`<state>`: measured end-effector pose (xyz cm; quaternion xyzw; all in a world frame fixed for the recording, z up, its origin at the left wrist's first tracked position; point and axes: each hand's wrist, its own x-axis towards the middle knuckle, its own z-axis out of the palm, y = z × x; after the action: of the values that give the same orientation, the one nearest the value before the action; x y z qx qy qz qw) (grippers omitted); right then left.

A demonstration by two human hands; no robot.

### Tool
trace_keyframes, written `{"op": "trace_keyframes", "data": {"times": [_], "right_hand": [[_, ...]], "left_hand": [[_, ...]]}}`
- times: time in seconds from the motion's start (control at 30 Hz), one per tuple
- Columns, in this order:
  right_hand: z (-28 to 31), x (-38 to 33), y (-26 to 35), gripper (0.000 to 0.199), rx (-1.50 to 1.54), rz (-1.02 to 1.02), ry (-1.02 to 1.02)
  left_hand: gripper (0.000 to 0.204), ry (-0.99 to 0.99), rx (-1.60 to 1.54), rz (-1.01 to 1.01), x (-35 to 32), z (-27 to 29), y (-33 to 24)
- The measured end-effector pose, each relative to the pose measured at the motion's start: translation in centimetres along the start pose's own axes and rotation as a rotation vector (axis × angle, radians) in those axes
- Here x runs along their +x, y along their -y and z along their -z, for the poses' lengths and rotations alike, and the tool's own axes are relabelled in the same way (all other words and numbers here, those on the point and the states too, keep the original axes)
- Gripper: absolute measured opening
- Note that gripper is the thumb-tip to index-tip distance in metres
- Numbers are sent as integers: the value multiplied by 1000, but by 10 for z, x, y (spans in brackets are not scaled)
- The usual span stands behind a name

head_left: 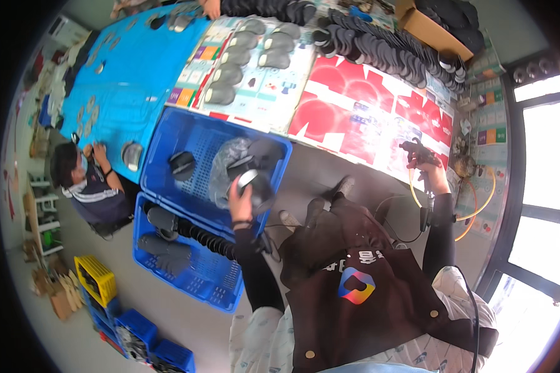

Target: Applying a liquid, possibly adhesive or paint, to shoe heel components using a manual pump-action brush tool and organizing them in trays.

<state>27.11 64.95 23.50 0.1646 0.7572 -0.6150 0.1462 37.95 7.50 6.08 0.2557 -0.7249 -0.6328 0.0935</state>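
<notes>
My left hand [239,202] grips a dark, glossy, rounded cup-shaped piece [260,188] over the right end of a large blue plastic crate [221,122]. Beneath and beside that piece in the crate lie a clear plastic bag [223,177] and more dark pieces. Another dark rounded piece [182,165] sits further left in the same crate. On the right, my right hand [434,173] is closed around a dark hand tool [419,151], with a yellow hose [412,186] hanging below it. The tool is by the near right edge of the red-and-white table covering [348,99]; its exact kind is unclear.
Grey rounded pieces [230,56] stand in rows on the table, with stacked dark pieces [379,50] behind. A second blue crate [196,283] holds more dark parts. At the blue-covered table [137,74] on the left, a person [96,186] works. Glass doors [544,174] stand at right.
</notes>
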Motion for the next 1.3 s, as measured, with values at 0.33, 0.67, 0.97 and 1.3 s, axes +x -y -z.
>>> {"op": "trace_keyframes", "data": {"times": [0.33,0.67,0.97,1.3], "right_hand": [[101,25,-10,34,166,-102,-18],[135,55,-37,44,357,46,-59],[86,92,-44,40,90,-42,-21],[56,120,-7,28,-334,0,26]], "left_hand": [[36,105,818,-406,170,-302,-75],[34,326,872,-530,117,-368,-116],[36,651,866,-277,80,-511,-96],[48,880,678,-56,85,-505,-35]]}}
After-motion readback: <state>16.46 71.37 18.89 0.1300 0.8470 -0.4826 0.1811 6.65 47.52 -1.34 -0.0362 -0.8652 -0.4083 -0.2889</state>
